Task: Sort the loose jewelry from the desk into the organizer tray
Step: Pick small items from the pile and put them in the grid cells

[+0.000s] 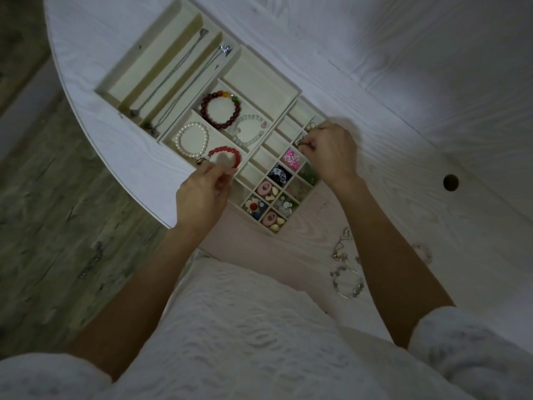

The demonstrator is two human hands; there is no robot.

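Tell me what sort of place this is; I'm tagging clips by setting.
Probably a room at home, at a desk or dressing table: a white wood-grain desk over wood-look flooring, with a compartmented organizer tray holding bracelets and necklaces, and loose jewelry beside the person's right arm.

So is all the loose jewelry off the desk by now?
No: a charm bracelet and a chain with a heart charm lie on the desk, outside the organizer tray.
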